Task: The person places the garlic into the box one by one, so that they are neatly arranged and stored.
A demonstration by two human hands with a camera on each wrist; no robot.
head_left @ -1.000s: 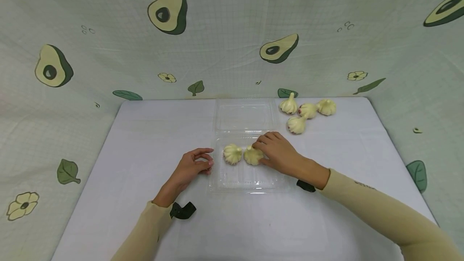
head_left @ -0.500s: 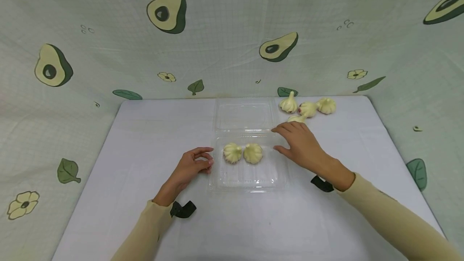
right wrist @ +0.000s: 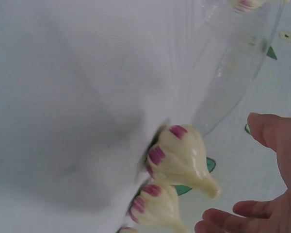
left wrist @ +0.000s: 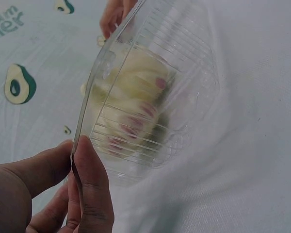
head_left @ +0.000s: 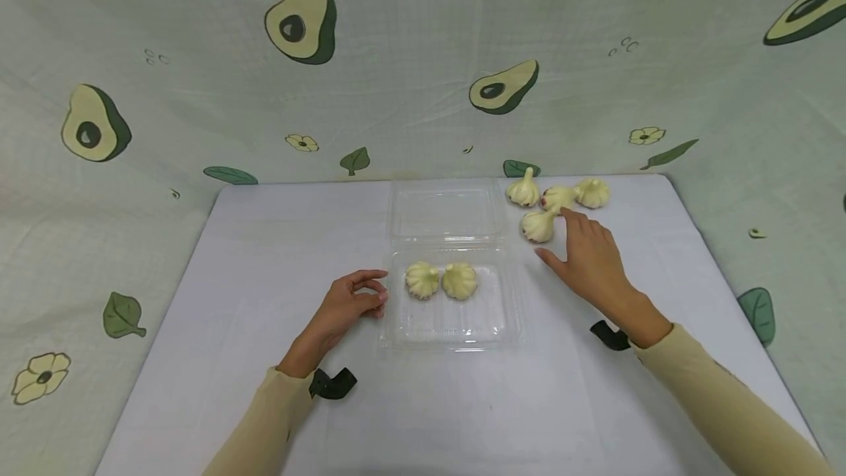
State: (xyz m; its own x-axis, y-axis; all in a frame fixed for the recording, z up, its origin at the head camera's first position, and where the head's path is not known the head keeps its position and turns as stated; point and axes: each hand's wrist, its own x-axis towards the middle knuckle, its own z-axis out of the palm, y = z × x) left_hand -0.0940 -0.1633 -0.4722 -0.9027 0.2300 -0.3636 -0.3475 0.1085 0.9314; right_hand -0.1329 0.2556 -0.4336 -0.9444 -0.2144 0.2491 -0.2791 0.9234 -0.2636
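Note:
A clear plastic clamshell box lies opened out on the table. Two garlic bulbs, the left one and the right one, sit side by side in its base. My left hand pinches the box's left rim between thumb and fingers, plainest in the left wrist view. My right hand, thumb spread from its fingers and holding nothing, hovers beside a garlic bulb right of the box. In the right wrist view that purple-marked bulb stands apart from the thumb; the head view leaves fingertip contact unclear.
Behind the nearest bulb lie more garlic bulbs: one with its stem up, one in the middle, one to the right. The box's lid lies flat toward the back. A printed cloth hangs behind the table.
My right hand has let go of the right bulb in the box and moved right and back to the loose garlic. My left hand stays at the box's rim.

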